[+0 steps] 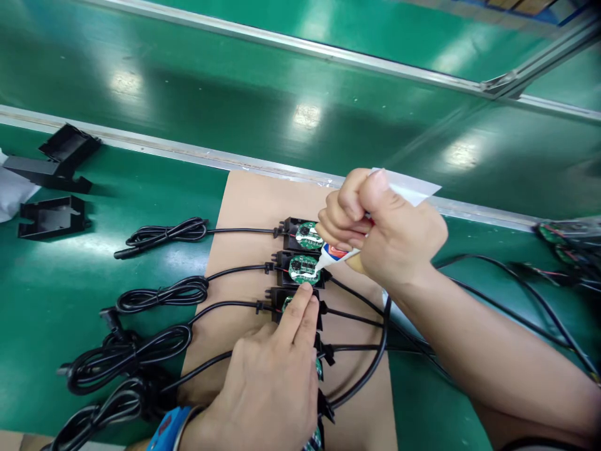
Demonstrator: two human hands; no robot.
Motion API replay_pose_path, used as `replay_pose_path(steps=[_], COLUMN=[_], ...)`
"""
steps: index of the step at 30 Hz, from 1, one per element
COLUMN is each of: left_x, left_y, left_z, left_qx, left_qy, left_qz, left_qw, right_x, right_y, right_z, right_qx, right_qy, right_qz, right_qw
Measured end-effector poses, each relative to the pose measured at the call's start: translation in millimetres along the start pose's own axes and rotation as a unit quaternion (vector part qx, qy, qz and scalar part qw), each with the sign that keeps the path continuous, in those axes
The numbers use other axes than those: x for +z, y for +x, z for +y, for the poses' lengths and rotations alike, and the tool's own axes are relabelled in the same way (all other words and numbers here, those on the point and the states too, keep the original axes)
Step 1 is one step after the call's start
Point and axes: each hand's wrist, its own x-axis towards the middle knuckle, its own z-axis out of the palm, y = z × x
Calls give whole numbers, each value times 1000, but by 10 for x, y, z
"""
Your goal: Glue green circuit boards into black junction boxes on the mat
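Note:
My right hand (382,228) is closed in a fist around a white glue tube (332,252) with a red and blue label. The tube's nozzle points down and left, its tip at a round green circuit board (304,269) inside a black housing. White paste lies on that board. My left hand (267,376) has its index and middle fingers stretched out, their tips at the board's lower edge, and holds nothing. Behind sits another housed board (307,235), also with white paste. Under my left hand are more black housings (277,297), partly hidden.
A brown cardboard sheet (253,200) lies beneath the row on a green table (154,197). Bundled black cables (159,294) lie left, loose cables (474,257) right. Black plastic housings (56,216) stand far left; bare circuit boards (554,235) lie far right. A metal rail (197,156) runs behind.

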Motion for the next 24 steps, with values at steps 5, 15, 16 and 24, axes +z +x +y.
replay_pose_path(steps=[5,15,16,24], left_x=[33,16,11,-78], left_y=[5,28,27,-291], left_z=[-18,-15,-15,-90], left_qx=[13,29,28,121], left_qy=[15,30,31,-21], left_qz=[29,72,74,79], left_qw=[999,997,996,989], right_x=[40,75,55,153], right_y=[38,67,62,-360], right_z=[54,155,139,-235], right_qx=[-7,-28,-33,-17], right_qy=[2,0,-1,14], right_qz=[3,21,25,33], right_qw=[1000,999,999,999])
